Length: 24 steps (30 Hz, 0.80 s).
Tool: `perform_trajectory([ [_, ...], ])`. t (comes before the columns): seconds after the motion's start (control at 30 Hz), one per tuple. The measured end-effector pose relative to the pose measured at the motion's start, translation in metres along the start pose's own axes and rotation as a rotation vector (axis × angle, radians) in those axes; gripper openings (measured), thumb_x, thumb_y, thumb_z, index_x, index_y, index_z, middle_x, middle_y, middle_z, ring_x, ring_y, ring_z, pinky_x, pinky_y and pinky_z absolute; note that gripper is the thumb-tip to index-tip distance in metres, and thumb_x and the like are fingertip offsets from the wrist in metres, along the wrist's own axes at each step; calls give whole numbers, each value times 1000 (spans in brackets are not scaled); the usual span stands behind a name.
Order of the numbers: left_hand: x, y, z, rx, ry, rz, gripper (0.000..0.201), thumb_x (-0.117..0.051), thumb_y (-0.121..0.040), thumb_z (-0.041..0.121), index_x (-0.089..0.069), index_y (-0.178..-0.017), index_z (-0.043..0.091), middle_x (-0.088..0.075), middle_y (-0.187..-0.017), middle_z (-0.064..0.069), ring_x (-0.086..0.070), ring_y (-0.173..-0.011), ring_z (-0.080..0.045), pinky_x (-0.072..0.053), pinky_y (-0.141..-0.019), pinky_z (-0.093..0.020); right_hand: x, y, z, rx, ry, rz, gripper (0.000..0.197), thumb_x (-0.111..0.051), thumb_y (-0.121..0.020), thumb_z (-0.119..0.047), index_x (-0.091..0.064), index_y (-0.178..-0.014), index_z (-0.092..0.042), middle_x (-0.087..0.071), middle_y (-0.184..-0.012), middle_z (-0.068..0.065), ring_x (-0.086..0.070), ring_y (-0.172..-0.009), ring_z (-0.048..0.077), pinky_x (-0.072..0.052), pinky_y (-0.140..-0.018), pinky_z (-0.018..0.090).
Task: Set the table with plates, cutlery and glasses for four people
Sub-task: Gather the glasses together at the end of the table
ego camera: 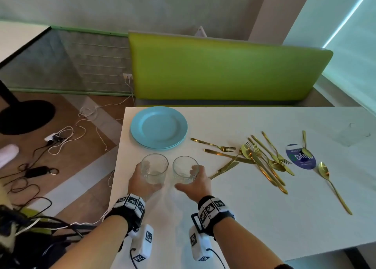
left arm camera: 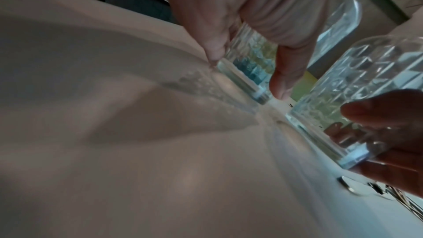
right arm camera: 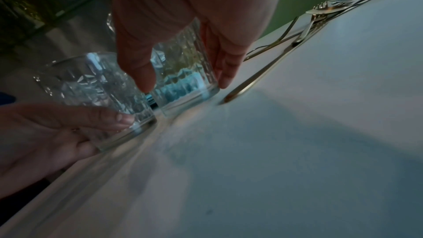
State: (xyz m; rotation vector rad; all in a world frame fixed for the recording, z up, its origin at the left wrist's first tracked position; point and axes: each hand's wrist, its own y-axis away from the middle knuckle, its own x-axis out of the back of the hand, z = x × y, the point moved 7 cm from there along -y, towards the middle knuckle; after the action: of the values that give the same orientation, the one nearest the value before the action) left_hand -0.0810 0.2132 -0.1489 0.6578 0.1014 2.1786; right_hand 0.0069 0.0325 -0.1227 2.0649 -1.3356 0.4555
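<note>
Two clear cut-pattern glass tumblers stand upright, mouths up, side by side on the white table (ego camera: 264, 218), just in front of the stacked light-blue plates (ego camera: 158, 128). The left hand (ego camera: 140, 182) grips the left tumbler (ego camera: 154, 168); the right hand (ego camera: 198, 184) grips the right tumbler (ego camera: 185, 169). Gold cutlery (ego camera: 262, 159) lies scattered to the right, handles mostly slanting.

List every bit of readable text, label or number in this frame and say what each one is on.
Blue round sticker on the white table: white and green lettering, upside down to the head camera and partly under a gold spoon; too blurred to read, smaller lines included.
Wrist bands and camera pods: black-and-white square code markers only, no words.
Glasses, blue plates: no text visible.
</note>
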Motion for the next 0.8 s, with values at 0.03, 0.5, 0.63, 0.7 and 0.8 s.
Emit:
perform_trajectory([
  [0.03,2,-1,1,-4,-14,12,90,-85,-57,1,-41,-135,7,-51,-139,-7,-50,-127,-23,-35,-106,-28,-3,-1,-2,0,5,-4,75,-84,-61,-27,-43,-123,-13,-58,-121,3,-55,-110,19,-41,-81,18],
  [0.5,13,-41,5,44,-148,117,78,-81,-44,29,-56,-117,20,-65,-114,-2,-62,-107,-25,-52,-89,-32,-20,-39,-27,-39,-36,-34,75,-79,-67,-19,-39,-130,-18,-58,-123,6,-55,-111,23,-41,-78,20],
  [0.63,13,-51,8,28,-159,117,61,-79,-48,21,-62,-106,20,-69,-102,1,-64,-93,-20,-51,-78,-25,-24,-49,-32,-41,-48,-26,73,-78,-68,-19,-39,-130,-20,-59,-119,6,-57,-107,24,-45,-80,23],
  [0.7,13,-52,13,-4,-126,135,56,-78,-49,17,-64,-103,19,-70,-98,0,-65,-91,-20,-51,-77,-25,-26,-54,-34,-41,-59,-26,73,-77,-68,-19,-39,-131,-21,-60,-117,7,-59,-106,25,-47,-81,26],
  [0.8,13,-55,12,-2,-77,145,51,-78,-52,13,-64,-101,15,-69,-96,-2,-64,-90,-20,-51,-77,-26,-27,-59,-37,-36,-90,-22,74,-78,-68,-18,-40,-131,-21,-62,-117,8,-59,-106,25,-47,-81,26],
])
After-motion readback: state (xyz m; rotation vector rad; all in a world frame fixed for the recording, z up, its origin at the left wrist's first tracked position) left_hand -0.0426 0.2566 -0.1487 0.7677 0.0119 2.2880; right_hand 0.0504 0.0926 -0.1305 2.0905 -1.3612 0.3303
